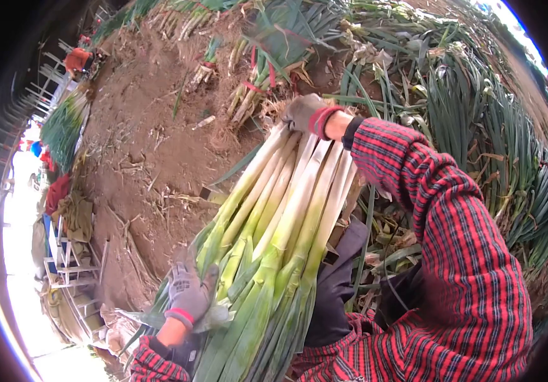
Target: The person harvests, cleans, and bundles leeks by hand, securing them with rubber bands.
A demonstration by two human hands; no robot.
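Note:
A large bunch of leeks [286,204] lies across my lap, white root ends toward the top and green leaves toward the bottom. My right hand [307,114], in a grey glove with a red cuff, is closed around stalks at the root end. At the lower left, my left hand [191,290], also gloved, rests against the outer green leaves, its thumb apart from the fingers. Some torn leaf or clear film hangs beside its wrist.
Bundles with red ties [261,79] lie on the brown soil [140,140] ahead. Piled leeks [471,121] line the right side. At the far left are another leek pile [64,130], white racks [73,267] and a person in orange [78,60].

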